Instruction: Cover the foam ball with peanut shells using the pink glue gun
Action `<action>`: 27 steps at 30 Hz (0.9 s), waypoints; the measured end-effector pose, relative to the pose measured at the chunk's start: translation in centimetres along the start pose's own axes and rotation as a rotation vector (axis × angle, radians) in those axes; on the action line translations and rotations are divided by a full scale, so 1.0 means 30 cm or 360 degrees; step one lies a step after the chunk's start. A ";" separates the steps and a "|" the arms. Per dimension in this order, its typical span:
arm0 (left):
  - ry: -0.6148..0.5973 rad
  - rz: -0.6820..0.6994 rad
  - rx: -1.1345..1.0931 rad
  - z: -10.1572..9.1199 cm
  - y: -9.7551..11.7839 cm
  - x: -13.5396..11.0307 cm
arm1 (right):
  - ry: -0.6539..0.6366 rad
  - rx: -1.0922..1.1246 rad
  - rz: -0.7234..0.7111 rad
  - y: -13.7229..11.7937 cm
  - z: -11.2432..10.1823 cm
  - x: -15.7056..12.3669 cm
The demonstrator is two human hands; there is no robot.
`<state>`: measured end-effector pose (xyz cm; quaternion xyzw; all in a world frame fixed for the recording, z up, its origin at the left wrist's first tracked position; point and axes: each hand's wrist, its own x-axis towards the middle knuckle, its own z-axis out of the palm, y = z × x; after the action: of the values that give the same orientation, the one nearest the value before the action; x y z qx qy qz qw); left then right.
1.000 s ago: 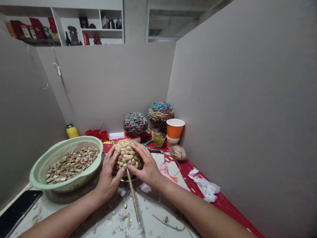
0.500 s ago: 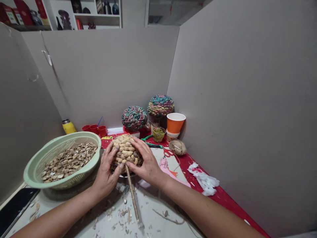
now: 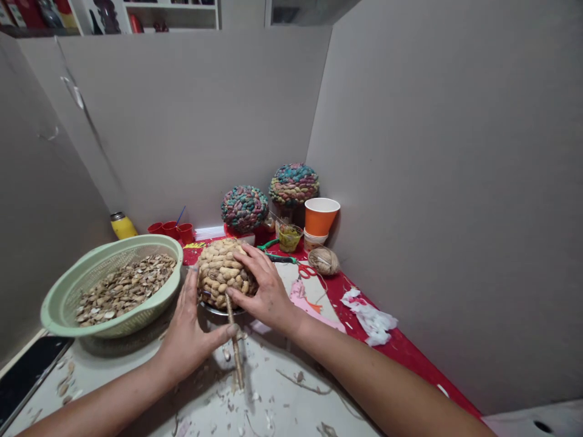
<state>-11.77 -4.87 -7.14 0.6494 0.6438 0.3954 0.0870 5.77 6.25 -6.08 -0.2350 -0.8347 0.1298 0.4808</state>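
A ball covered in peanuts in their shells point(image 3: 221, 267) rests on a shiny metal rim point(image 3: 219, 311), with a thin brown stick point(image 3: 235, 352) poking out of it toward me. My right hand point(image 3: 264, 288) grips the ball's right side, fingers curved over the top and thumb beside the base of the stick. At the left, my left hand point(image 3: 191, 331) has straight fingers along the ball's side. Its thumb is stretched out over the stick; whether it presses on it I cannot tell.
A green colander point(image 3: 50, 303) of shells stands left, near a dark phone-like slab point(image 3: 31, 376). Behind are two coloured balls point(image 3: 245, 209), an orange cup point(image 3: 321, 217) and a yellow bottle point(image 3: 122, 226). Twine point(image 3: 324, 260), red-handled scissors point(image 3: 307, 271) and crumpled white plastic point(image 3: 373, 321) lie right.
My left hand has loosened from the ball, its thumb moving down from the ball to the stick. The right hand stays on the ball. The camera view has shifted slightly.
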 end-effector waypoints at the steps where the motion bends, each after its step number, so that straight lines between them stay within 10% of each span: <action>1: -0.0047 -0.0040 0.0027 -0.001 0.004 -0.014 | 0.0002 -0.0006 0.0003 -0.002 -0.001 0.000; 27: -0.0271 -0.0470 0.0227 -0.104 0.104 -0.021 | 0.0005 -0.0092 0.0043 -0.041 0.000 -0.010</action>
<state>-11.25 -7.16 -3.35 0.5833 0.7489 0.2753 0.1521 5.56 5.03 -5.77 -0.2603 -0.8341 0.1117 0.4733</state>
